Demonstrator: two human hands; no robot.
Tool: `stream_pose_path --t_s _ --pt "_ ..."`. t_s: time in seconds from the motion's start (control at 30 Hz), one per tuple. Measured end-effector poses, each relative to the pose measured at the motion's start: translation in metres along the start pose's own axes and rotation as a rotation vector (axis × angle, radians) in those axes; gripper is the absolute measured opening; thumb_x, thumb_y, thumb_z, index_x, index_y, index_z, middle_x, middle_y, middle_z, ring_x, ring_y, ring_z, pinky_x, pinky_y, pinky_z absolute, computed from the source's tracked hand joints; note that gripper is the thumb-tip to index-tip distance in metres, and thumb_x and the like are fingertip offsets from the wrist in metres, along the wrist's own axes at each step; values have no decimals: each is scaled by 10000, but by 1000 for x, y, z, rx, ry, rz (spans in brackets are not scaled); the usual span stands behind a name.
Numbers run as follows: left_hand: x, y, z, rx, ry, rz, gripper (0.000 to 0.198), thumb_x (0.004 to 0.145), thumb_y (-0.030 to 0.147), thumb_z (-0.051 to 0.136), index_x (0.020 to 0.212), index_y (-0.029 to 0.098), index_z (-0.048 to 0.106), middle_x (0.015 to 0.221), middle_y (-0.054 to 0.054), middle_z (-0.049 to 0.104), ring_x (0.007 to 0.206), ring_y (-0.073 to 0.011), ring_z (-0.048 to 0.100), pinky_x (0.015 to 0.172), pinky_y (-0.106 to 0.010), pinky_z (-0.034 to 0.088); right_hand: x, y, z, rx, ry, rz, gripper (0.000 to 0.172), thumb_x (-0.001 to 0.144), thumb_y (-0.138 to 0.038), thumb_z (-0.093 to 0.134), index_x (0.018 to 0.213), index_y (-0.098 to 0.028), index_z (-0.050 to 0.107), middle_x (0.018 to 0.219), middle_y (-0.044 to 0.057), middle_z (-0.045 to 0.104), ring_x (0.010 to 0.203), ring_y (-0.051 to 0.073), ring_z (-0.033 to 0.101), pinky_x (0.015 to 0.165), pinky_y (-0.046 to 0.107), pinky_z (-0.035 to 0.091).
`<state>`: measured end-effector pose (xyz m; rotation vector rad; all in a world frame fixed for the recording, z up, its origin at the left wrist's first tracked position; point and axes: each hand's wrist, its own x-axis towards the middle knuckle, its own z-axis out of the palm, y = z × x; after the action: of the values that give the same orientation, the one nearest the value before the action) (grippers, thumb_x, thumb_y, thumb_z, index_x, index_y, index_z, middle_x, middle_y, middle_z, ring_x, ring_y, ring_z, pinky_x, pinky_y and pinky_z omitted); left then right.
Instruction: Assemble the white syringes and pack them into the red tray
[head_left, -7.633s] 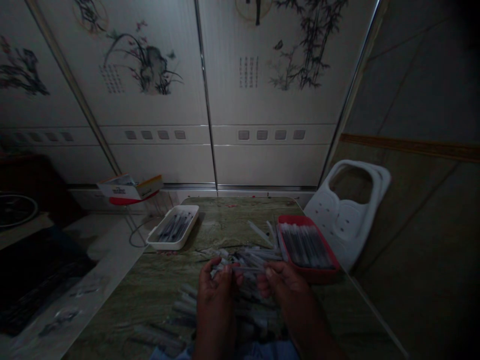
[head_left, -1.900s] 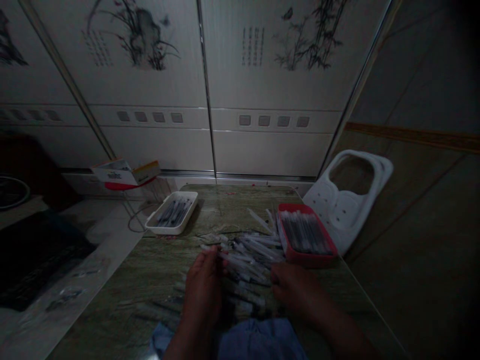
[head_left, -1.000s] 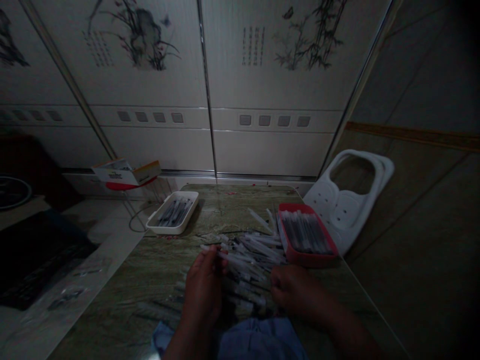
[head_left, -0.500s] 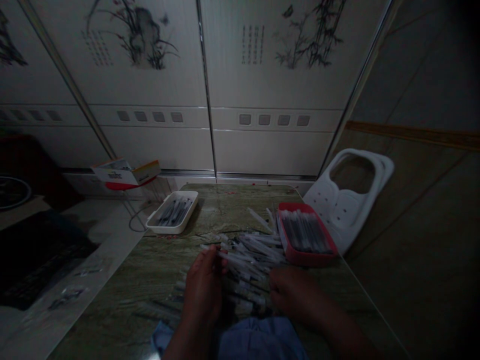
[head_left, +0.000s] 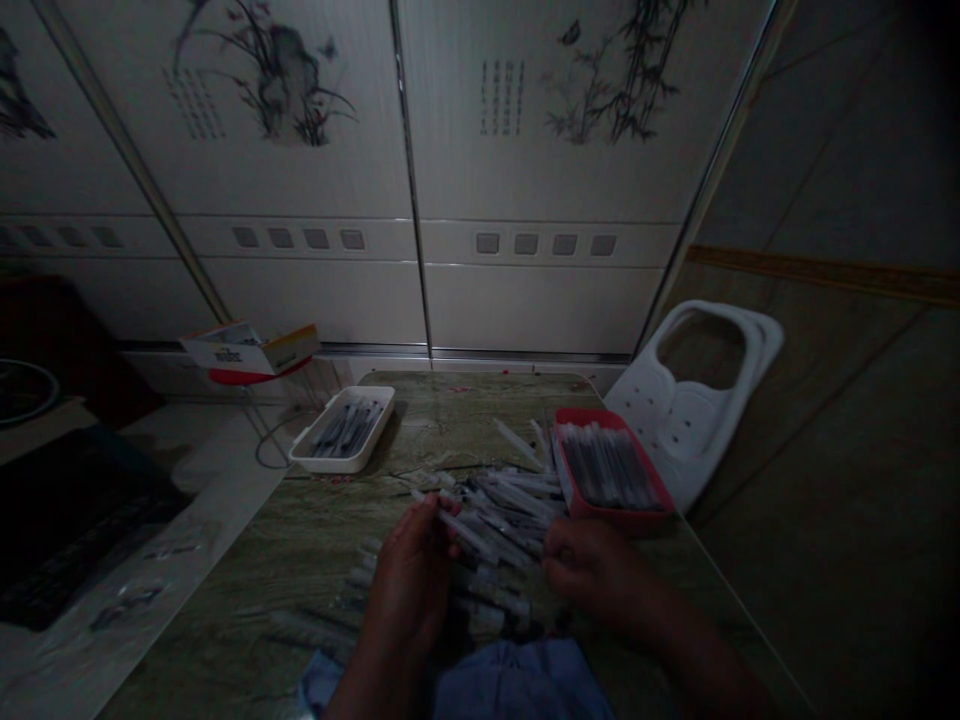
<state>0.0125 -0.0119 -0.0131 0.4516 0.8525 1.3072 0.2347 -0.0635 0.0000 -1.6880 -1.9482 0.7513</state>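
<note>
A heap of clear pen tubes (head_left: 501, 505) lies in the middle of the green marbled table (head_left: 315, 560). My left hand (head_left: 409, 580) rests on the heap's left side, fingers curled around a bundle of tubes (head_left: 465, 535) that sticks out to the right. My right hand (head_left: 581, 570) sits at the heap's right edge, just in front of the red tray (head_left: 611, 472), its fingers bent down among the tubes. What they grip is too dark to see.
The red tray holds several tubes in a row. A white tray (head_left: 345, 428) with dark pen parts stands at the table's back left. A white plastic stool (head_left: 701, 395) leans at the right. A small box (head_left: 251, 352) sits on a red stand by the wall panels.
My hands have shifted only slightly on the heap since a second ago. Long before, both hands were raised, holding one tube between them.
</note>
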Motion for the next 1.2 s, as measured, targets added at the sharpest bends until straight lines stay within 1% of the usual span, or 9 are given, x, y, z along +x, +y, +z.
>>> stream_pose_path --t_s 0.2,0.3,0.4,0.6,0.7,0.8,0.87,1.0,1.2 --pt "-13 -3 6 59 -105 -165 221 790 348 779 840 146 703 1097 -119 726 827 -185 680 642 -269 521 4 -3 2 124 107 -12 86 832 -196 554 753 -189 588 685 -30 587 648 132 548 567 235 325" --pt "-20 -5 11 116 -236 -206 214 805 342 775 862 140 734 1053 -127 735 807 -190 686 627 -267 523 6 -4 8 145 91 -17 79 823 -194 566 747 -191 588 674 -31 592 633 133 547 557 237 320" --pt "-23 -6 13 114 -261 -215 201 796 315 792 893 143 754 1043 -128 745 850 -196 700 720 -280 561 7 -10 10 135 72 -21 85 832 -212 579 750 -195 595 702 -24 618 654 141 570 577 242 341" --pt "-15 -6 11 -2 -154 -166 167 796 268 795 883 135 744 1049 -135 755 877 -193 723 840 -295 582 5 -20 5 122 74 -76 149 924 -292 544 931 -206 665 890 19 694 817 178 628 707 273 413" --pt "-12 -6 8 -35 -139 -163 160 795 263 797 878 142 734 1103 -137 749 931 -212 729 897 -322 577 7 -15 7 161 36 -82 180 942 -268 511 900 -198 672 859 20 695 814 180 632 703 275 415" --pt "-8 -5 5 -68 -138 -157 172 824 278 768 938 156 726 1192 -126 723 977 -226 725 889 -344 585 8 -9 7 212 91 -57 180 936 -280 520 827 -191 633 762 -4 635 738 166 596 648 265 399" --pt "-4 -2 2 -108 -55 -114 150 856 271 733 965 170 712 1155 -106 732 976 -211 724 836 -315 596 7 -6 4 264 123 -8 200 940 -308 515 801 -193 600 707 -23 577 672 151 552 599 255 383" --pt "5 6 -3 -184 165 6 61 923 205 633 945 170 677 1011 -93 749 893 -171 732 751 -257 599 2 -5 -5 321 92 48 199 934 -322 514 791 -199 576 673 -44 524 612 130 511 558 237 368" --pt "11 12 -5 -245 279 97 134 972 174 538 904 162 653 911 -80 734 821 -146 727 701 -224 601 -2 -3 -10 268 61 10 166 882 -265 537 742 -197 591 684 -27 559 655 140 536 574 232 373"
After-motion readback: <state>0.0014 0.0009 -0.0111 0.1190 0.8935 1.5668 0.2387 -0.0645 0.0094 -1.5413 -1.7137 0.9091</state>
